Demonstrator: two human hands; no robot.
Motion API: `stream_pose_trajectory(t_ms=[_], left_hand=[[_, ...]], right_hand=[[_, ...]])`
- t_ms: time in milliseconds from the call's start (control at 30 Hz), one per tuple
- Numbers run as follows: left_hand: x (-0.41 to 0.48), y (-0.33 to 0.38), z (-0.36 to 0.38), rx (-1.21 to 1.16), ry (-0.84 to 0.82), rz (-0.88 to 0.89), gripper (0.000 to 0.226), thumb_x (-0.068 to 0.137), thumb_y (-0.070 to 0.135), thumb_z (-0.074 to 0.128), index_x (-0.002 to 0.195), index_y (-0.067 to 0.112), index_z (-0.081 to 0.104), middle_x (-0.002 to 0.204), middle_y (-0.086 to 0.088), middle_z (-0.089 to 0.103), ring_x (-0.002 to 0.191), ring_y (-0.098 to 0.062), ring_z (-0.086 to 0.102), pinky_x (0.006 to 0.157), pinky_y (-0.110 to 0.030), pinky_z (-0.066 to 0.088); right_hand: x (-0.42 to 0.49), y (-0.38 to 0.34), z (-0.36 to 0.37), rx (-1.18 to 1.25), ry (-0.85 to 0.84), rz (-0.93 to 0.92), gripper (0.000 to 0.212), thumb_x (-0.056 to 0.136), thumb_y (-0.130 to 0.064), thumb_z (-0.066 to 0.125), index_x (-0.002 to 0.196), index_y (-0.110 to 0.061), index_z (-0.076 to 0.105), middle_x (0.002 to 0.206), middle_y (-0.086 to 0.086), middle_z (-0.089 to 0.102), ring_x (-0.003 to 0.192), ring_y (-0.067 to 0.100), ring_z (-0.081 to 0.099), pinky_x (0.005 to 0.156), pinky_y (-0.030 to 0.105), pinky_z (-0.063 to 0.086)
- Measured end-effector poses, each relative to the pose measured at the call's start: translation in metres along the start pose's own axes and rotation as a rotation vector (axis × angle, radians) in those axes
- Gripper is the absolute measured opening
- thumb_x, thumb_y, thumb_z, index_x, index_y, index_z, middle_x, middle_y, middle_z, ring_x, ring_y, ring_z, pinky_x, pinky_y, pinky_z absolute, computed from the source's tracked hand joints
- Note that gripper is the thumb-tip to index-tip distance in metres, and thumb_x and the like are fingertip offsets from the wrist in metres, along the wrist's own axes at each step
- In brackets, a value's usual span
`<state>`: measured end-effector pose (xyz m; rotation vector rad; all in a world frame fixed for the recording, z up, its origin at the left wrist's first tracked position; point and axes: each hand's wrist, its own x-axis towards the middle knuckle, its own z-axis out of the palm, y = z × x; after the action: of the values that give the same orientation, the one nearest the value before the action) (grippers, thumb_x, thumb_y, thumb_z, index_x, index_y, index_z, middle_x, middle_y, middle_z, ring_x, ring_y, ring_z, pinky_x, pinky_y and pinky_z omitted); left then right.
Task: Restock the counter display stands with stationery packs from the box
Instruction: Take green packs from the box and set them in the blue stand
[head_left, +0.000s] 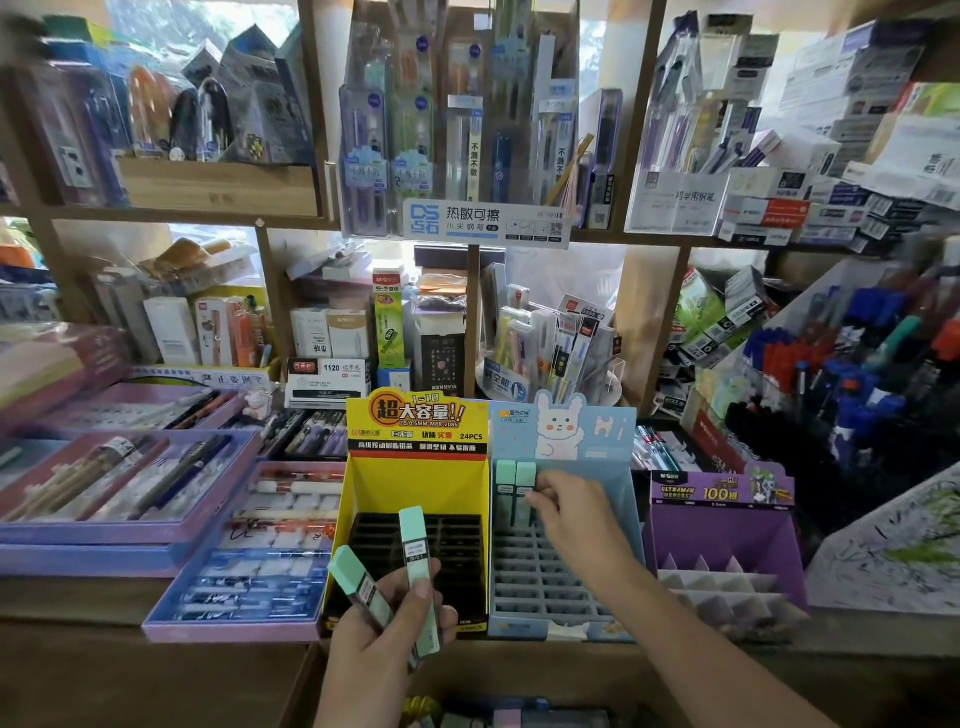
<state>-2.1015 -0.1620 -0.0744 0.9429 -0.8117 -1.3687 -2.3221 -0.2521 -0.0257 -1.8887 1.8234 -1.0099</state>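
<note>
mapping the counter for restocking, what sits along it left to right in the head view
purple pen tray → lilac-rimmed tray → yellow display stand → light blue display stand → purple display stand

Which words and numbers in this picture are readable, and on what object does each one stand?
"超大容量!!" and "24PCS": yellow display stand.
"Hi": blue display stand.
"ULTRAMAN" and "100": purple display stand.
"热敏可擦": white shelf sign.
"1120": white box behind the yellow stand.
Labels on the mint packs in the left hand: too small to read.
Most print on the shelved goods: blurred.
</note>
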Motion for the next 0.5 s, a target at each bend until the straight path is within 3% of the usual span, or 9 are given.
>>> stream_pose_trajectory(t_ms=[167,367,500], left_hand=[[0.000,-0.001,0.003,0.058,0.043,0.030,0.017,0.078,0.027,0.074,0.093,0.020,0.080,0.073,-0.016,0.071,0.069,-0.030,0.071,0.067,-0.041,0.055],[-0.003,0.001,0.005,0.085,0.055,0.012,0.010,0.091,0.010,0.071,0.095,0.012,0.080,0.076,-0.019,0.073,0.070,-0.029,0.074,0.064,-0.037,0.058],[-0.008,0.007,0.013,0.106,0.037,0.020,0.012,0.091,0.006,0.070,0.101,0.004,0.075,0.076,-0.017,0.074,0.070,-0.029,0.075,0.059,-0.031,0.058]], right_hand=[[-0.001,0.003,0.004,-0.049,0.033,0.022,0.022,0.101,-0.025,0.063,0.089,-0.009,0.071,0.077,0.004,0.069,0.072,0.023,0.066,0.072,0.048,0.058],[-0.011,-0.003,-0.003,0.005,0.107,0.041,0.003,0.096,-0.022,0.072,0.095,-0.019,0.073,0.077,-0.014,0.066,0.075,0.004,0.064,0.075,0.033,0.060],[-0.030,-0.020,-0.013,0.239,0.082,0.025,0.019,0.095,-0.020,0.071,0.080,-0.031,0.071,0.072,-0.004,0.071,0.067,0.004,0.066,0.064,0.025,0.056]])
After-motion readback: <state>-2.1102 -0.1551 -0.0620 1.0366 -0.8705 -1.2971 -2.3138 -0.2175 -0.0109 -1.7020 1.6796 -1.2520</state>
